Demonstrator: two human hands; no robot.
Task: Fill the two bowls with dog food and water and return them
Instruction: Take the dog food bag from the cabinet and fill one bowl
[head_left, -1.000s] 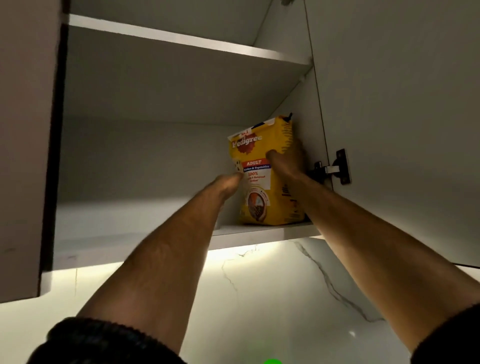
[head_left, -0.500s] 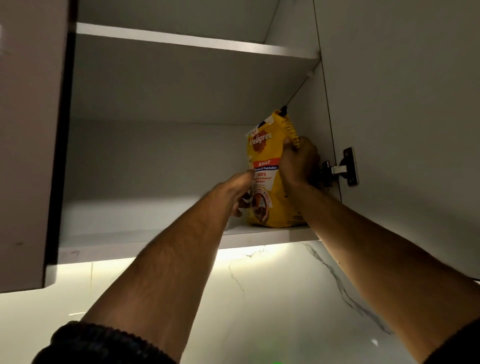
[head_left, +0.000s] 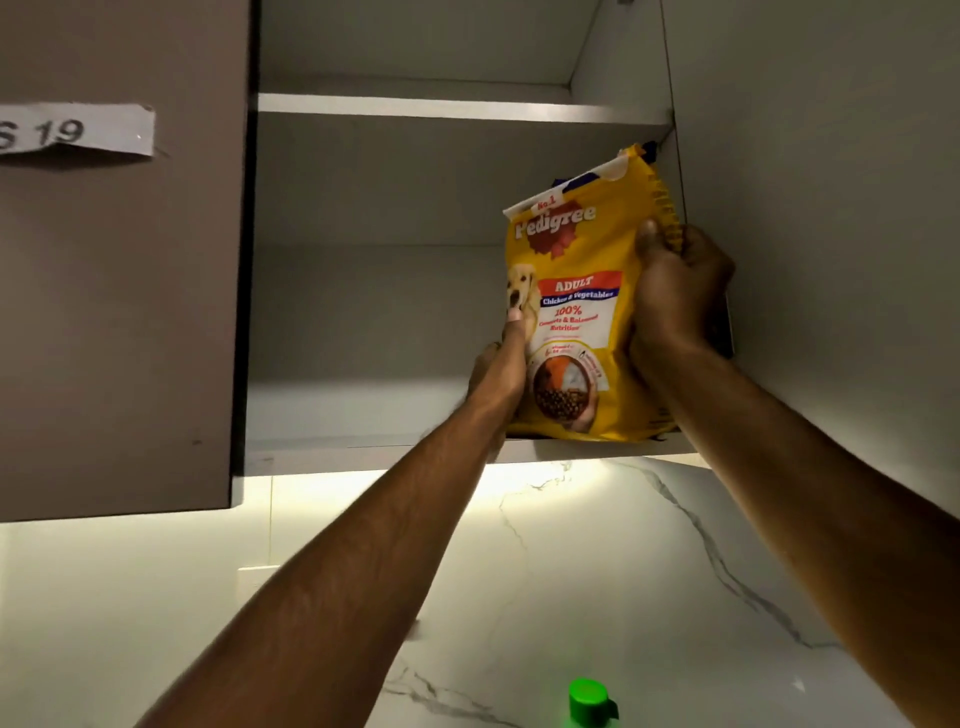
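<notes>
One Pedigree dog food bag (head_left: 582, 312) stands upright on the lower cabinet shelf (head_left: 363, 452), at its right end. My right hand (head_left: 675, 296) pinches its crimped side seam; my left hand (head_left: 501, 369) cups the other edge, thumb on the front. Early going, I'd say — no bowls in view, nothing filled. Two shelves; one green cap (head_left: 589, 699) below.

Dim, greenish-grey light fills the cabinet (head_left: 415, 312). A warm strip glows beneath its bottom shelf (head_left: 363, 452), below the grip, washing the marble wall (head_left: 571, 571) with glare. Edges bend; detail is soft.
</notes>
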